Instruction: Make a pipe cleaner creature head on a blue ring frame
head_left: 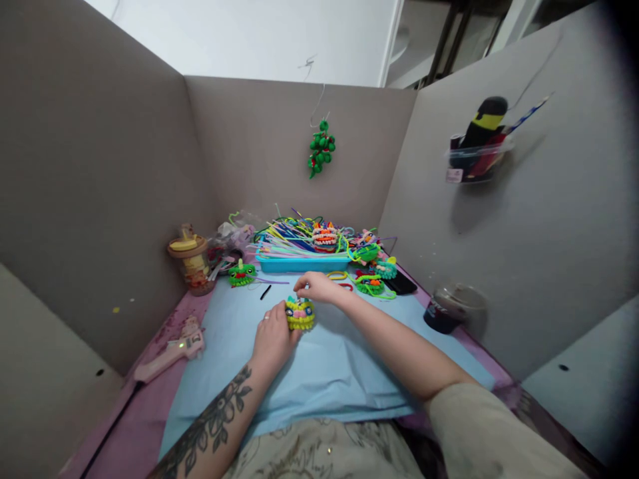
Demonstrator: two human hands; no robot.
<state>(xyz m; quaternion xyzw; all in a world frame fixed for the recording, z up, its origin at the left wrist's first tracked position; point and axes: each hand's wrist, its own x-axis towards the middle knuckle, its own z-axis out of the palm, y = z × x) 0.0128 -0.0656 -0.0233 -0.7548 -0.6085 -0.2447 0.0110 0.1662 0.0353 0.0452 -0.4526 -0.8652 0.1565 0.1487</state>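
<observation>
My left hand (273,334) is closed around the side of a yellow pipe-cleaner figure (300,322) with blue eyes and a pink middle, holding it upright on the blue cloth. Just above the figure's top, my right hand (315,287) has its fingers pinched together. Whatever is between those fingertips is too small to make out. Small teal tufts stick up from the figure beneath them. A short black stick (266,292) and a thin purple pipe cleaner (272,281) lie to the left of the right hand.
Behind my hands stands a blue tray (304,265) heaped with pipe cleaners. Green figures (241,273) sit left and right. A pink glue gun (172,352) and lidded cup (192,263) are at left; a phone (402,285) and dark cup (444,311) at right. Grey panels surround the table.
</observation>
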